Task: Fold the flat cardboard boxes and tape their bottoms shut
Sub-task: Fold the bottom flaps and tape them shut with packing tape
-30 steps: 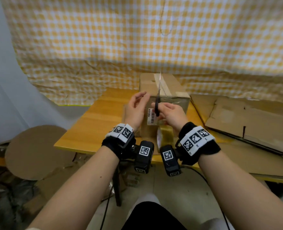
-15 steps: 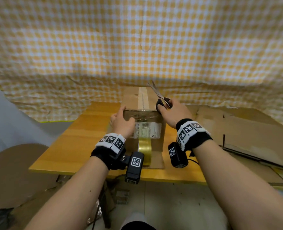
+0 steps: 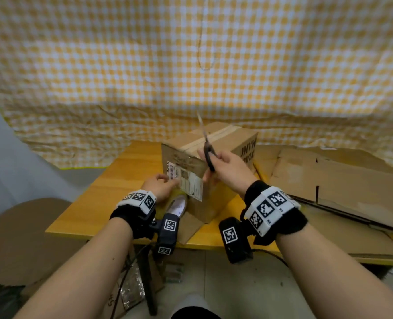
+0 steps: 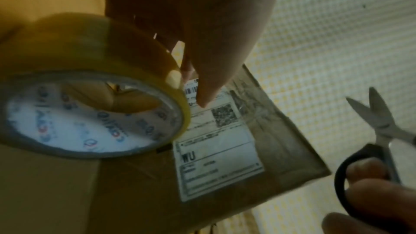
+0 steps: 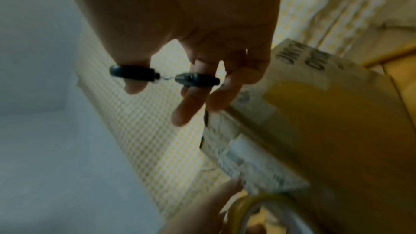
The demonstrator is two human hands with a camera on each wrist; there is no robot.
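Note:
A folded cardboard box stands on the wooden table, one corner towards me. A strip of tape runs along its top seam, and a white shipping label is stuck on the near face. My left hand grips the yellowish tape roll low against the labelled face; the roll fills the left wrist view. My right hand holds black-handled scissors at the box's near top edge, blades slightly apart and pointing up. The scissors show beside the label.
Flat cardboard sheets lie stacked on the table to the right of the box. A yellow checked cloth hangs behind. A round cardboard piece sits low at the left. A loose cardboard flap juts out at the table's front edge.
The box has turned so that a corner faces me. My left hand dropped from the box's top edge to the tape roll. The scissors stayed in my right hand.

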